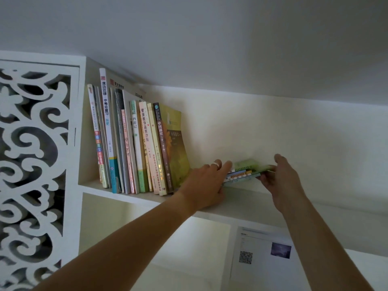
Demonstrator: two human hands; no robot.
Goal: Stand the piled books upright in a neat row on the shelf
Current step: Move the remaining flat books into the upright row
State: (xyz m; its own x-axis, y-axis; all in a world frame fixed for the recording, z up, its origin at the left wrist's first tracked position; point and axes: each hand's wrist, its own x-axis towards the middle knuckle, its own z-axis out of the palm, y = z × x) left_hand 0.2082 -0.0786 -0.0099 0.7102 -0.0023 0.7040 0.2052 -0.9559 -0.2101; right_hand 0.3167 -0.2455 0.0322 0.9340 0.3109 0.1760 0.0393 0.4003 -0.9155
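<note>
Left hand (206,181) reaching onto shelf (241,198), ring on one finger, fingers extended and laid against left end of small flat pile of books (243,172); thumb underneath near pile's lower edge. Not curled round anything visible, reads as pressing or steadying. Right hand (279,179) at pile's right end, fingers curled round the edge, thumb up above; clamped on the pile. Pile lying flat on shelf board, roughly mid-shelf, a few thin volumes, green cover on top, coloured spines facing out. Cannot tell whether lifted off the board or resting.

Left of pile: row of upright books (134,148) filling left part of same shelf, leaning slightly left against side wall. Rightmost one green-yellow cover (176,143), just beside left hand's wrist. Gap between row and pile taken up by left hand.

Further out: white carved fretwork panel (31,154) at far left. Lower compartment below shelf holds printed sheet (262,253) with QR code and small photo.
</note>
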